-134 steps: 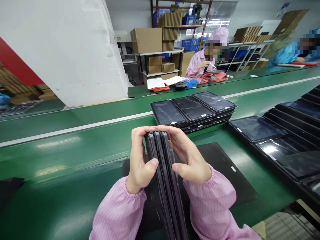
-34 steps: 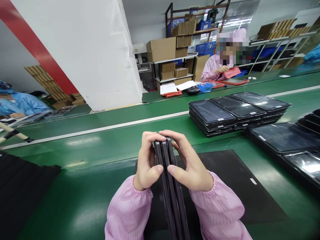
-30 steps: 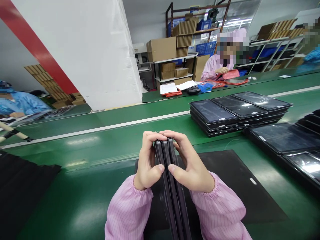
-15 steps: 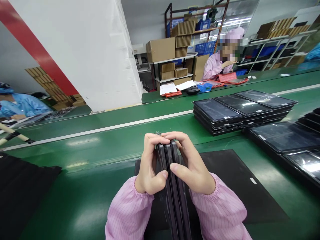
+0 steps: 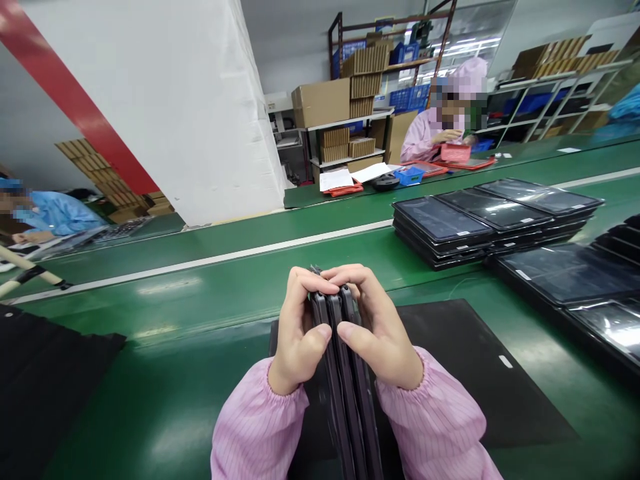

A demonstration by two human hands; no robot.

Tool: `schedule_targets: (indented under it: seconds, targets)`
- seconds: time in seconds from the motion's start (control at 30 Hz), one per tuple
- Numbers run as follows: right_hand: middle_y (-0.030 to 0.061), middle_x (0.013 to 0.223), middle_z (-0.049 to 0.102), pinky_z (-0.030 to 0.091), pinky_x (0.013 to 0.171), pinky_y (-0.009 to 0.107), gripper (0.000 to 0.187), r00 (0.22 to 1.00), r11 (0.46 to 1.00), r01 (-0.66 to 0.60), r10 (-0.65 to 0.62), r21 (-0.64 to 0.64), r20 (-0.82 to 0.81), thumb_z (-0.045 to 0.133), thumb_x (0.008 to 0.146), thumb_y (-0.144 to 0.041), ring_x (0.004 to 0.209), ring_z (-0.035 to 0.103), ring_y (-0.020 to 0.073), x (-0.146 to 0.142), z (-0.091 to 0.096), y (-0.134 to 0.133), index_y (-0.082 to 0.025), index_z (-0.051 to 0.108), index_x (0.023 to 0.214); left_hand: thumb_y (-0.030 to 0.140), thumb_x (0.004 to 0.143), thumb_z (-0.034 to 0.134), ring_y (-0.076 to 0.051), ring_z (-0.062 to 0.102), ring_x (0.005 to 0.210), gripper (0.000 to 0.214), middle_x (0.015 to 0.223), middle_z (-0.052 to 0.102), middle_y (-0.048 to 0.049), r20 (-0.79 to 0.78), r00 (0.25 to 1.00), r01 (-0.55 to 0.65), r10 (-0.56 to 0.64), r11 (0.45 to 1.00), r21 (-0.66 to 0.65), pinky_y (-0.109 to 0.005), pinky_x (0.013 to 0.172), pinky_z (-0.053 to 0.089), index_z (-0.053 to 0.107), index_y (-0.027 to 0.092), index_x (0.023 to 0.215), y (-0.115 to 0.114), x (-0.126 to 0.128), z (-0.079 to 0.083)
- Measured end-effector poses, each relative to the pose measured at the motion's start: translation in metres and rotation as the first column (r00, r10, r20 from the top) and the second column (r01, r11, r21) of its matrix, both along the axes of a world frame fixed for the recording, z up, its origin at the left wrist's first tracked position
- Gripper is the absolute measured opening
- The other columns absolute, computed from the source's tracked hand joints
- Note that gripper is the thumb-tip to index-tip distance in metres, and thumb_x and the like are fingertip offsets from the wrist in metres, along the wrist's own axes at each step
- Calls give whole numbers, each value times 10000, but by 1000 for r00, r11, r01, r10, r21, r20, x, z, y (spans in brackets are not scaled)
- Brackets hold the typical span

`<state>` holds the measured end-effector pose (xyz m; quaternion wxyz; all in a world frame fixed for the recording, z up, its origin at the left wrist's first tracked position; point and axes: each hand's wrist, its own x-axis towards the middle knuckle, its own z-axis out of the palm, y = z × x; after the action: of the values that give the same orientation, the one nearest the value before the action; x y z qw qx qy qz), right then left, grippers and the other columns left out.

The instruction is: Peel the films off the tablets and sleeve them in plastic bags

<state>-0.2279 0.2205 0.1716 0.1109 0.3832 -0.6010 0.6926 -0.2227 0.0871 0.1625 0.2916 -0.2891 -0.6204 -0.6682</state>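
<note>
No words, brands or numbers can be read anywhere in this view. The stacked black screen panels (image 5: 443,220) each carry a small white label (image 5: 463,233) near one edge, too small to read. A white tag (image 5: 506,361) on the black mat (image 5: 465,347) shows nothing legible, and the sheets of paper (image 5: 336,179) on the far worktop (image 5: 310,197) are too distant and blurred to read.

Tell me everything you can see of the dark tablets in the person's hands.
The tablets appear to be three dark slabs, standing on edge side by side and pressed together, screens hidden. The left hand and right hand clasp them from either side, fingers curling over the far end, thumbs against the outer faces.
</note>
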Motion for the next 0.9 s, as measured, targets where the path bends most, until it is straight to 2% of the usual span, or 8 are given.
schedule_targets:
  seconds: [0.13, 0.3, 0.47, 0.53, 0.6, 0.77, 0.9]
  targets:
    - [73, 1249, 572, 446, 1094, 488, 370, 1000, 1000, 1, -1, 8, 1, 594, 829, -148, 1263, 558, 271, 0, 1, 1, -248, 557, 1184, 475, 820, 652, -178, 500, 797, 284, 913, 456, -10, 8, 999, 36, -37, 999, 30, -320, 711, 472, 637, 250, 993, 1, 0, 1]
    - [66, 1298, 577, 439, 1108, 473, 335, 997, 997, -73, 74, -17, 37, 542, 904, -235, 1274, 555, 271, -3, -2, 3, -247, 583, 1236, 461, 824, 652, -177, 508, 792, 276, 934, 452, -16, 26, 996, 89, -91, 994, 66, -323, 698, 467, 639, 251, 1005, 1, -1, 0]
    - [53, 1340, 569, 441, 1113, 446, 337, 998, 997, -65, 65, 30, 9, 478, 967, -223, 1273, 557, 242, -2, -2, 5, -265, 571, 1288, 485, 812, 650, -188, 486, 800, 303, 923, 460, -23, 47, 998, 38, -41, 997, 63, -320, 684, 423, 640, 246, 998, -2, -1, -3]
    - [54, 1331, 568, 451, 1105, 437, 332, 999, 998, -44, 45, 42, -17, 481, 973, -222, 1259, 566, 233, -2, -1, 5, -267, 564, 1291, 480, 818, 648, -188, 499, 808, 299, 931, 466, -22, 41, 997, 55, -58, 997, 63, -322, 698, 431, 641, 250, 1009, -2, -2, -4]
    - [56, 1309, 572, 461, 1095, 438, 325, 999, 999, -25, 26, 34, -32, 489, 964, -214, 1247, 576, 233, -3, 0, 5, -264, 564, 1276, 475, 826, 643, -194, 516, 831, 299, 949, 477, -23, 28, 997, 64, -66, 996, 61, -331, 727, 443, 644, 258, 1031, -2, -2, -5]
    - [71, 1317, 566, 473, 1084, 458, 349, 999, 999, -17, 19, 39, -38, 475, 940, -178, 1299, 550, 252, -3, 0, 8, -254, 551, 1272, 494, 835, 627, -224, 510, 921, 320, 968, 509, -31, -6, 1000, -29, 29, 999, 29, -354, 798, 431, 662, 267, 1058, 3, -4, -10]
    - [78, 1299, 574, 477, 1077, 468, 353, 999, 999, -11, 12, 40, -32, 506, 906, -196, 1285, 558, 262, 0, 2, 10, -237, 556, 1254, 496, 839, 627, -215, 509, 933, 310, 966, 515, -22, -23, 999, -27, 28, 999, 20, -345, 816, 428, 661, 270, 1050, 5, -3, -9]
